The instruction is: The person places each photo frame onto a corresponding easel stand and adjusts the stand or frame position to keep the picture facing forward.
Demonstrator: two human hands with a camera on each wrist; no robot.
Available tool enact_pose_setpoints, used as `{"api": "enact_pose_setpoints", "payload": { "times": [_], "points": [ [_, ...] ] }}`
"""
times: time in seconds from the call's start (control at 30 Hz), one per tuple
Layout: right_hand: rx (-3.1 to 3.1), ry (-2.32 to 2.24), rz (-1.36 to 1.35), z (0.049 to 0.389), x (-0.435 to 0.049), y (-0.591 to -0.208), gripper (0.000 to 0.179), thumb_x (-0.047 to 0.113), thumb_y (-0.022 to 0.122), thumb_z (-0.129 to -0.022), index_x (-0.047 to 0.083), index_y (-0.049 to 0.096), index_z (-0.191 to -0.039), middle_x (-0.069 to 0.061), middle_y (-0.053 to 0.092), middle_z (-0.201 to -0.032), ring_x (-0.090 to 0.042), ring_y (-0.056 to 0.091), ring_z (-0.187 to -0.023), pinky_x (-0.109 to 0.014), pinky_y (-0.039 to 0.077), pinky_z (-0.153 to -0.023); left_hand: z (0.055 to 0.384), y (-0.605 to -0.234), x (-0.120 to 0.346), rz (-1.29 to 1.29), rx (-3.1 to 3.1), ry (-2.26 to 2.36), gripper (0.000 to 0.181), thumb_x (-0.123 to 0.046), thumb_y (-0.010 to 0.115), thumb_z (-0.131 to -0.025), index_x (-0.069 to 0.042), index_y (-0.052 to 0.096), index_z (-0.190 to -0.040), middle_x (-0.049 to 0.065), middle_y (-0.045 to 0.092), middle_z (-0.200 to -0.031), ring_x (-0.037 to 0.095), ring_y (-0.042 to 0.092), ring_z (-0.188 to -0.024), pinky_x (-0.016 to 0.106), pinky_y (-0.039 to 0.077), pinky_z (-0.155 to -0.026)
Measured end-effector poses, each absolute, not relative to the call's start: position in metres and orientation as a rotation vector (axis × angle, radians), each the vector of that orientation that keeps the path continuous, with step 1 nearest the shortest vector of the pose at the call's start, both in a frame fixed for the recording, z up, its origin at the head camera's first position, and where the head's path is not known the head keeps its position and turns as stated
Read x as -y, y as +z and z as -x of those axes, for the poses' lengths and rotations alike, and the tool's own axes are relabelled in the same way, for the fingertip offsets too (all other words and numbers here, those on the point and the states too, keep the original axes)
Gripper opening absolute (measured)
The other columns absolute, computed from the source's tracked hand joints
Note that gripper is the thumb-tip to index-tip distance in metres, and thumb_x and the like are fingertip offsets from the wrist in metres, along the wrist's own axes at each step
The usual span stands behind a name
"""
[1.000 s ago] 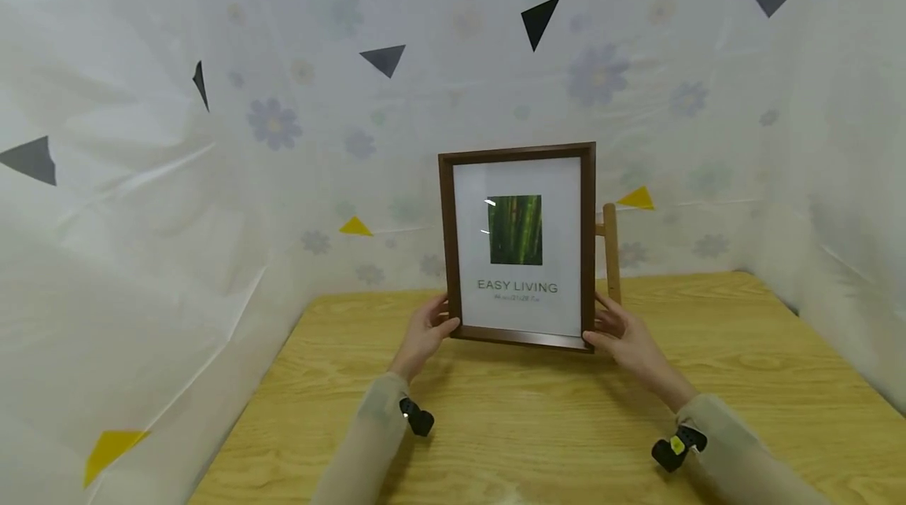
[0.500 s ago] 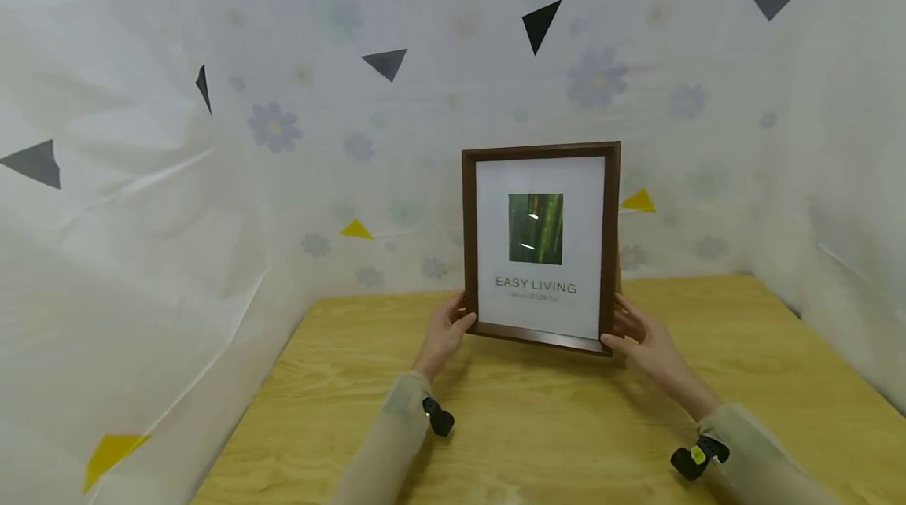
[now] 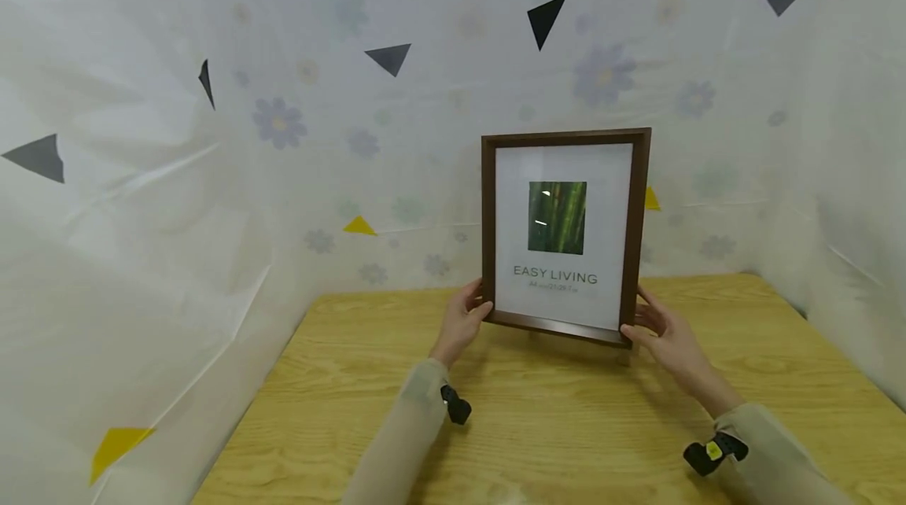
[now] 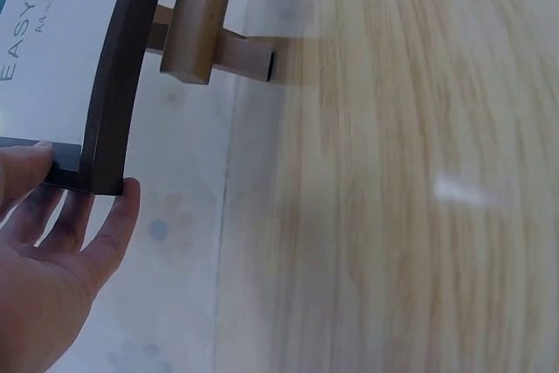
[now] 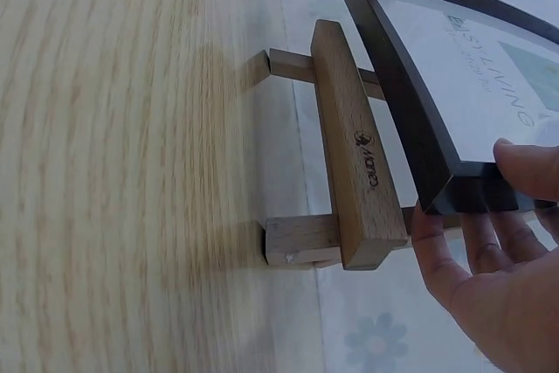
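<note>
A dark brown picture frame (image 3: 566, 265) with a green bamboo print and the words EASY LIVING stands nearly upright between my hands, off the table. My left hand (image 3: 458, 322) grips its lower left corner, thumb on the front and fingers behind. At the lower right corner my right hand (image 3: 668, 344) holds it the same way, as the right wrist view also shows. A small wooden easel (image 5: 354, 155) stands behind the frame, mostly hidden in the head view. Its crossbar is close to the frame's bottom edge, with a gap visible between them in the right wrist view.
The wood-grain table (image 3: 340, 379) carries the easel's feet. Behind it hangs a pale flowered sheet (image 3: 425, 112) with black, grey and yellow triangles. Similar sheeting closes off the left and right sides. Each wrist wears a small black camera (image 3: 456, 407).
Both hands have moved the picture frame to the right and slightly upward. The easel post that showed beside the frame is now hidden behind it; its lower ends show under the frame's bottom edge.
</note>
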State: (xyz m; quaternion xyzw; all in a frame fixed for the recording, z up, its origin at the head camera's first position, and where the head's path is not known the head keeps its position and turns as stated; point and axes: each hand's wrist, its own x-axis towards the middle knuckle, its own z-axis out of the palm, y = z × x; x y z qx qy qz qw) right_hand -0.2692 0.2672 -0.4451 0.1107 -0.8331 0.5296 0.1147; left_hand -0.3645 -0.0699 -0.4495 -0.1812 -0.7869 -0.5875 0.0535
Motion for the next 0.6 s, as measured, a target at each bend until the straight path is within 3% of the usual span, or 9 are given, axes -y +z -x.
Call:
{"api": "enact_pose_setpoints", "payload": {
  "times": [0.37,0.6],
  "points": [
    [2.371,1.571,-0.384,0.270,-0.275,-0.455,0.077,0.013,0.055,-0.101,0.007,0.003,-0.158,-0.032,0.045,-0.138,0.019,0.044,-0.104,-0.007,0.045,-0.077,0.367,-0.457,0.052,0.559,2.387,-1.769,0.052,-0.008,0.057,-0.099,-0.009,0.042,-0.149,0.013,0.053,-0.142,0.031,0.056,-0.124,0.043,0.050,-0.101],
    [2.349,1.589,-0.391,0.271,-0.279,-0.455,0.077,0.014,0.053,-0.102,0.008,0.001,-0.158,-0.031,0.042,-0.138,0.018,0.044,-0.105,-0.007,0.046,-0.078,0.372,-0.455,0.043,0.543,2.383,-1.814,0.053,-0.010,0.056,-0.100,-0.015,0.041,-0.150,0.009,0.052,-0.145,0.028,0.054,-0.127,0.041,0.050,-0.101]
  ]
}}
